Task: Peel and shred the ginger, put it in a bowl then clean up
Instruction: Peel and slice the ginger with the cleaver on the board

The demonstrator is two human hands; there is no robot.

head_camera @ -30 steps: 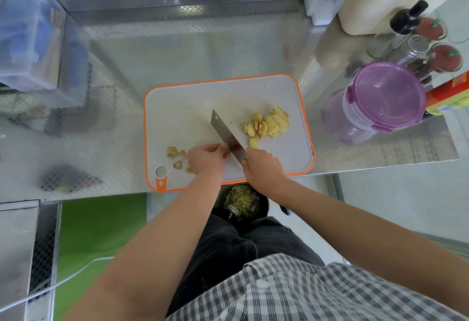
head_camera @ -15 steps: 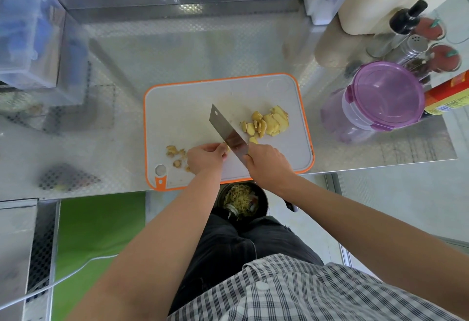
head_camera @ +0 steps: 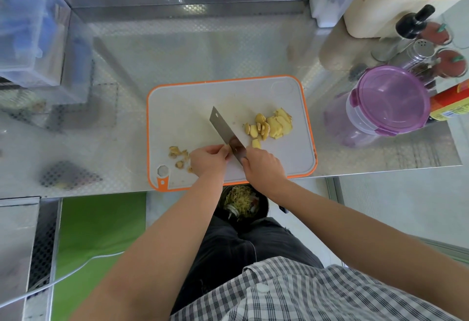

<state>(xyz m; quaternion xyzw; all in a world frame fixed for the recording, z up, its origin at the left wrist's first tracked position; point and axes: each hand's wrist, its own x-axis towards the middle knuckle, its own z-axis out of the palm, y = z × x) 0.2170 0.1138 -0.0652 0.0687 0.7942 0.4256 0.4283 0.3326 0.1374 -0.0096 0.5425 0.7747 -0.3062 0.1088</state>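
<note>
a: start big. what worries you on the worktop?
b: the cutting board lies right at its 6 o'clock edge, near rim about level with the lip. a hard chop could nudge it over, and the bin of shreds sits just below that edge.
a: and the purple-lidded tub?
b: off at 3 o'clock, well apart from the board. no trouble there.
a: the cleaver?
b: that's the real risk. the right hand has its grip wrapped round the handle at the board's 6 o'clock, blade pointing to 11. the left hand is curled tight, fingertips touching the flat of the blade. whether that grip pinches a piece of ginger i cannot tell, because it hides whatever is under it.
a: so a slip cuts a finger.
b: i'd judge so, if the piece is small and rolls, or a fingertip pokes out past the knuckles.
a: the ginger itself?
b: the ginger slices lie heaped at the board's 3 o'clock, near the blade. a wide swing could scatter them. the peel scraps at 8 o'clock lie just beside the left hand and could get mixed in.
</note>
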